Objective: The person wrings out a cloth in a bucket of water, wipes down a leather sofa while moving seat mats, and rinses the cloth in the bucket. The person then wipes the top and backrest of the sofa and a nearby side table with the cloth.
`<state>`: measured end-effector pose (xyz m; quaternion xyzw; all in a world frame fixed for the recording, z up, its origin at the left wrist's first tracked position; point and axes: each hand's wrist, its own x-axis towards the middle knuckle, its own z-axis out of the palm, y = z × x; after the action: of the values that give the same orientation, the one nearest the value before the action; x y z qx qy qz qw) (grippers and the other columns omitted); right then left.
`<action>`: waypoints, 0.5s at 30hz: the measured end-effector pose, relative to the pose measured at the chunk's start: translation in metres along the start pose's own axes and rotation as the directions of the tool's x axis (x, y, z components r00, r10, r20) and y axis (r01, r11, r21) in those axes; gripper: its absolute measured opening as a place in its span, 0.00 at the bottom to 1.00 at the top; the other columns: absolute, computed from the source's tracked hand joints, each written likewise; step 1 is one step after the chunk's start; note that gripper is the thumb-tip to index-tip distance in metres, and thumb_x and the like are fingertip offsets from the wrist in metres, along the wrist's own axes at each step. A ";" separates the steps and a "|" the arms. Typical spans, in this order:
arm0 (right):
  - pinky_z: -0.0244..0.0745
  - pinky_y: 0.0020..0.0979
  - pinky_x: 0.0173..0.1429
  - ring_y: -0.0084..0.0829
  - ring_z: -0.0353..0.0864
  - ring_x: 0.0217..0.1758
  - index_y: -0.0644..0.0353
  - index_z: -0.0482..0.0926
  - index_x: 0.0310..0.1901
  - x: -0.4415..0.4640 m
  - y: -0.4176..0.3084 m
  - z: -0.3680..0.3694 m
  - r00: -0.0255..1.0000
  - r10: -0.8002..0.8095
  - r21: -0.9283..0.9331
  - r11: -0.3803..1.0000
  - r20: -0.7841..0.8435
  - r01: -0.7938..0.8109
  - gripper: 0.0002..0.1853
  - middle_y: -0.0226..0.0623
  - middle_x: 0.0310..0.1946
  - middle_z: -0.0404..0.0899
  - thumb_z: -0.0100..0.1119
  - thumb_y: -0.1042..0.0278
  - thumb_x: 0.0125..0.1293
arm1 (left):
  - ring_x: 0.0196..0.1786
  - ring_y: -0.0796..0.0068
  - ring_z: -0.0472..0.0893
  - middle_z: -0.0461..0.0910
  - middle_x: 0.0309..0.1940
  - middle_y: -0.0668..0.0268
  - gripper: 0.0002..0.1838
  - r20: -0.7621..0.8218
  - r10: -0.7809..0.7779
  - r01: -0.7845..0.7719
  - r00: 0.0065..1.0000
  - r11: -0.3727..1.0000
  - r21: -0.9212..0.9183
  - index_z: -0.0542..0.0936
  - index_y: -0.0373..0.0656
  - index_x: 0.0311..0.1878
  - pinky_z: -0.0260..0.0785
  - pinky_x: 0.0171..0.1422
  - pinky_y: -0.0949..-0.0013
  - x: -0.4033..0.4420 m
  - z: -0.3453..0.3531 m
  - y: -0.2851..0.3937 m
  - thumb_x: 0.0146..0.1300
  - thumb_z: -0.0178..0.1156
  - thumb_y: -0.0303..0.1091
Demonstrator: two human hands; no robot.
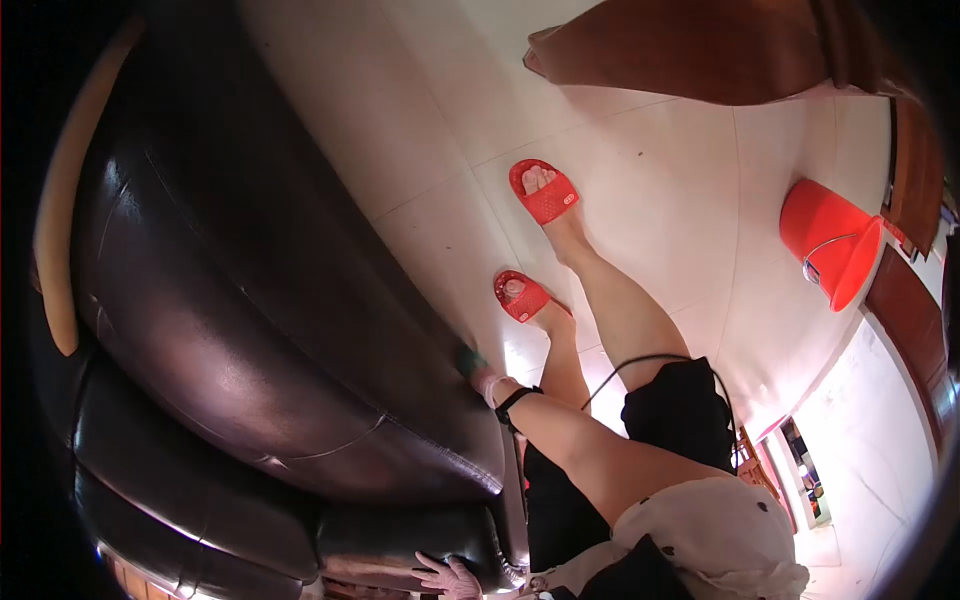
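"Where is the green item (466, 360) seen?"

"At the lower front of the dark sofa (250, 250), by the fingers of the right hand (486, 382). Its shape is blurred, so what it is cannot be told."

"Is it gripped?"

"That cannot be told; the fingers are too blurred to be read as apart or together. A black wristband (515, 402) is worn on that arm, which is stretched across in front of the nearer leg."

"And the left hand (450, 577)?"

"It is seen at the sofa's arm, with its fingers spread apart. Nothing is seen gripped in it."

"What is found around?"

"Red slippers (555, 205) are worn on both feet, which are set on the pale tiled floor (430, 120). A red bucket (815, 225) is seen well apart from the sofa, beyond the feet from it. Brown furniture (690, 50) is shown at the top."
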<state>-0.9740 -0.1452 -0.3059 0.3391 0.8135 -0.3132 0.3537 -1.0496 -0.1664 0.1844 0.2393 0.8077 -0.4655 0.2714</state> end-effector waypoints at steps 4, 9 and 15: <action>0.75 0.37 0.41 0.37 0.80 0.40 0.55 0.81 0.26 -0.021 0.111 -0.128 0.993 0.051 0.779 0.625 -0.103 0.049 0.10 0.40 0.33 0.81 0.63 0.75 0.36 | 0.70 0.25 0.36 0.21 0.73 0.46 0.48 0.203 -0.114 0.163 0.972 0.956 -0.242 0.33 0.60 0.74 0.38 0.69 0.31 0.013 0.017 -0.025 0.60 0.40 0.71; 0.67 0.30 0.64 0.37 0.70 0.63 0.57 0.77 0.49 0.067 0.272 -0.384 0.857 -0.013 0.119 0.989 -0.516 0.086 0.27 0.40 0.57 0.73 0.67 0.76 0.41 | 0.71 0.26 0.38 0.27 0.74 0.46 0.51 0.078 -0.112 0.131 0.991 0.943 -0.307 0.38 0.62 0.75 0.42 0.65 0.26 0.010 0.022 -0.014 0.54 0.39 0.77; 0.53 0.30 0.72 0.28 0.57 0.71 0.60 0.65 0.63 0.035 0.211 -0.318 0.941 0.201 0.694 0.718 -0.274 0.049 0.24 0.37 0.61 0.68 0.41 0.69 0.65 | 0.71 0.28 0.38 0.29 0.74 0.47 0.51 0.054 -0.191 0.199 0.980 0.946 -0.255 0.41 0.63 0.75 0.44 0.62 0.25 0.018 0.035 -0.022 0.53 0.39 0.79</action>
<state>-0.9449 0.2259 -0.2144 0.5274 0.6698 -0.5176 0.0729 -1.0693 -0.2049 0.1711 0.1142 0.8773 -0.3840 0.2644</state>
